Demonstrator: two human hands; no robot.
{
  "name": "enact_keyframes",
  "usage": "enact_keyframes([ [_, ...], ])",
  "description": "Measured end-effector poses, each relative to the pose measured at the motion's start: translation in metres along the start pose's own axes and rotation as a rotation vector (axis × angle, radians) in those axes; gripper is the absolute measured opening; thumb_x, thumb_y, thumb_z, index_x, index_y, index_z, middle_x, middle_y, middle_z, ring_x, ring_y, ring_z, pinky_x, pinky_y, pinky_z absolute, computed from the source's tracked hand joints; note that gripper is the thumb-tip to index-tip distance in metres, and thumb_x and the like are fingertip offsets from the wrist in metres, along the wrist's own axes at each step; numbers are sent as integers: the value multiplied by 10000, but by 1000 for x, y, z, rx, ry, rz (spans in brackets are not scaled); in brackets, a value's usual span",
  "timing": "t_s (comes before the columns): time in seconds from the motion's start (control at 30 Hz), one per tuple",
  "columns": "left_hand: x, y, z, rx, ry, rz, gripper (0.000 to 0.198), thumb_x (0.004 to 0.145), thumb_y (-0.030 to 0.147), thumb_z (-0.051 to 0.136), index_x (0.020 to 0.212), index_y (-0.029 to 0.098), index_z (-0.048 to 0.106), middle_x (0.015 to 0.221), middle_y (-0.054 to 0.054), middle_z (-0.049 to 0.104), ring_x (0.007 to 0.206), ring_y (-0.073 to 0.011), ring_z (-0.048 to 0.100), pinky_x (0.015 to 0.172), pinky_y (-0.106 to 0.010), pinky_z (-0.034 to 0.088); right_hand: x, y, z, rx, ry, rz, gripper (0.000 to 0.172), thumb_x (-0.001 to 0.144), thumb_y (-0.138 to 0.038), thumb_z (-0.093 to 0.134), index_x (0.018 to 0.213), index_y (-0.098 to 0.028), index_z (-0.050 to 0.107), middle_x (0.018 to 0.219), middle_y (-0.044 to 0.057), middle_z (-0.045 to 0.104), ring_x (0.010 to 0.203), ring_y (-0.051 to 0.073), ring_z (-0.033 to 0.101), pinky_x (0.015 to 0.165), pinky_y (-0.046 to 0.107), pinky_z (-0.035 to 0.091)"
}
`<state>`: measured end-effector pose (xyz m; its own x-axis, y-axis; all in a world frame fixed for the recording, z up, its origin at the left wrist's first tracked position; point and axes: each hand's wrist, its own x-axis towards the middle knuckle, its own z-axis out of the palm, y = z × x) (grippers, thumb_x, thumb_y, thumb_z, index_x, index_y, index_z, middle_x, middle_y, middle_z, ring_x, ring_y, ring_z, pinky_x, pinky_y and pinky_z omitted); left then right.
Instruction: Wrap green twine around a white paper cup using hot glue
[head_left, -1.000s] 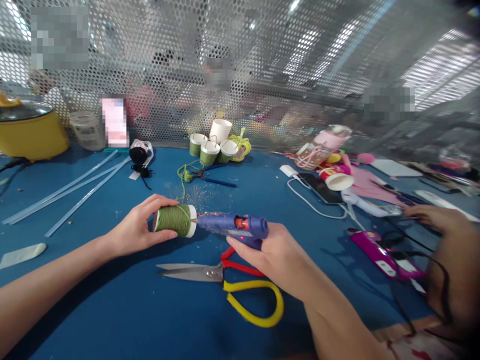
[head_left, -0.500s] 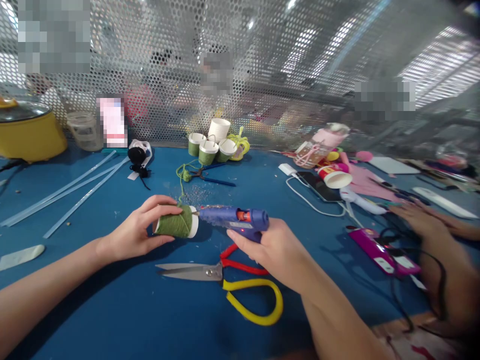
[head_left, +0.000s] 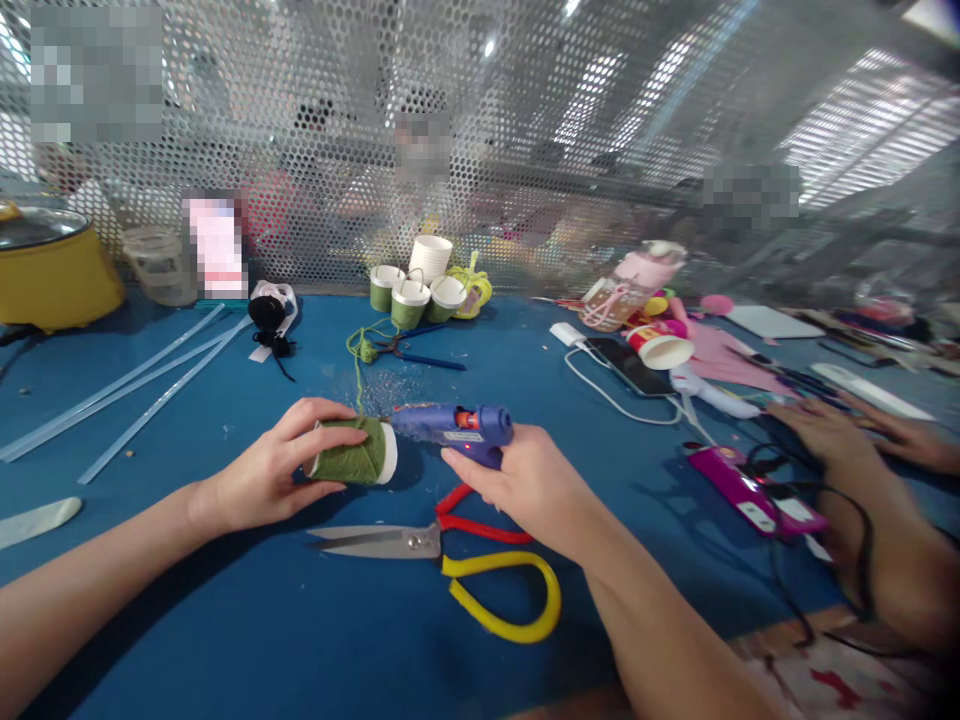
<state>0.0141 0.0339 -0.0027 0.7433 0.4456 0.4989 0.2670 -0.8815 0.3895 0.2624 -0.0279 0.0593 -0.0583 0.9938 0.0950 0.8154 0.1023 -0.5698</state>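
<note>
My left hand [head_left: 281, 465] is closed around a paper cup [head_left: 352, 455] wrapped in green yarn, lying on its side with its white rim to the right. A strand of green yarn [head_left: 359, 385] runs from the cup back to a small yarn ball [head_left: 367, 351]. In my right hand [head_left: 517, 480] is a blue hot glue gun [head_left: 450, 424], its nozzle at the upper edge of the cup near the rim; whether it touches, I cannot tell. Scissors [head_left: 412, 542] with one red and one yellow handle lie open in front, below both hands.
Yarn-wrapped cups [head_left: 410, 303] and blue-handled pliers [head_left: 424, 361] are at the back. Clear glue sticks [head_left: 161, 395] lie left, near a yellow electric pot [head_left: 60, 270]. To the right are a phone [head_left: 630, 367], a purple power strip [head_left: 750, 490] with cables, and another person's hands [head_left: 825, 430].
The glue gun has moved slightly left, its nozzle shifting from the cup's rim side to its upper edge. My left fingers reach a little further over the yarn. The view has shifted slightly.
</note>
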Motion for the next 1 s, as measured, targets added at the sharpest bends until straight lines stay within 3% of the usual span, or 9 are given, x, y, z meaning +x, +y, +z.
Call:
enact_keyframes([
  [1.0, 1, -8, 7, -304, 118, -389, 410, 779, 319, 624, 1146, 216, 473, 1080, -69, 520, 965, -218, 564, 837, -398, 487, -7, -6, -4, 26, -66, 52, 186, 734, -319, 555, 630, -166, 574, 577, 6, 618, 511, 128, 501, 501, 229, 433],
])
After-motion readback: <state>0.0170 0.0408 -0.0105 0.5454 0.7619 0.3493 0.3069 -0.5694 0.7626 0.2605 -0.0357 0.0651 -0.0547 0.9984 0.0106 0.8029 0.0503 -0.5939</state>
